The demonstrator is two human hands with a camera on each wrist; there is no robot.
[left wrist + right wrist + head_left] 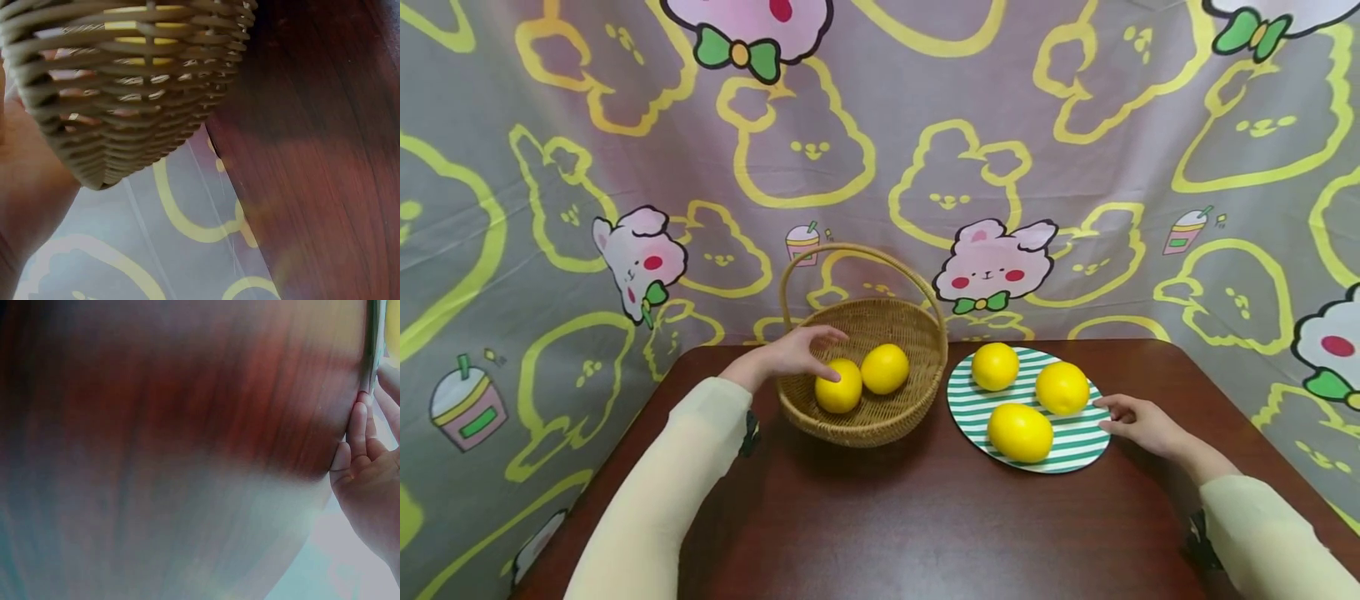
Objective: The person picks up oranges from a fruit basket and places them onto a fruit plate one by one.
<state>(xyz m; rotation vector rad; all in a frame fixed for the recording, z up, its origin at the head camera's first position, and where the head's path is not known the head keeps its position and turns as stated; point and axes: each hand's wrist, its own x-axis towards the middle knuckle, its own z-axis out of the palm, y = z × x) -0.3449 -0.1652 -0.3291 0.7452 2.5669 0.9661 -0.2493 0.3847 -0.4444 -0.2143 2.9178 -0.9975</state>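
My left hand (792,353) reaches over the left rim of a wicker basket (880,432) with a tall hoop handle. Its fingers are spread, and the thumb tip overlaps the top of a yellow lemon (838,392). Beside that lemon in the basket lies another lemon (885,369). Through the weave, the left wrist view shows yellow patches, with part of the hand (31,187) behind the basket wall (125,94). My right hand (1146,427) has its loosely bent fingertips at the right rim of a round green-and-white striped mat (1078,450).
Three lemons rest on the mat: a back-left lemon (996,367), a right lemon (1062,387) and a front lemon (1020,432). Everything stands on a dark reddish-brown wooden table (940,533). A grey cartoon-print cloth (880,108) rises close behind and along the sides.
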